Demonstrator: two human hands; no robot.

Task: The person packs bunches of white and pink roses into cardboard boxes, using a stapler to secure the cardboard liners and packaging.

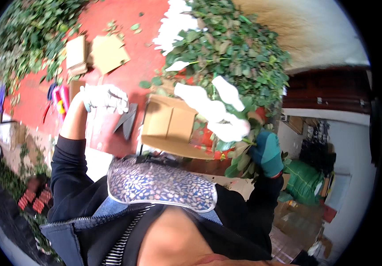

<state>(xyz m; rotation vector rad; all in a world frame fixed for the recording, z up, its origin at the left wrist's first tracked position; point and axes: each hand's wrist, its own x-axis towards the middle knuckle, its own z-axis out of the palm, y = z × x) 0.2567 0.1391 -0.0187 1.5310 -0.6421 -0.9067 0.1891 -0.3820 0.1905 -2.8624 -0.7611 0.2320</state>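
Observation:
My left hand (106,98), in a white glove, is over the red tabletop with its fingers curled. Just beside its fingertips is a dark grey, two-pronged piece (127,122) shaped like open blades; whether the fingers touch it I cannot tell. On the right, my right hand (266,153) wears a teal and green glove and is closed round leafy green stems (242,160). White-sleeved flower heads (204,104) stretch from these stems toward the upper left, blurred at their edges. They pass over the right side of an open cardboard box (168,119).
A large heap of leafy stems (239,57) with white-sleeved heads lies at the far right of the red table (124,17). More foliage (31,40) covers the far left. Cardboard pieces (76,55) are stacked near it. Pink-handled tools (60,99) lie left of my left hand.

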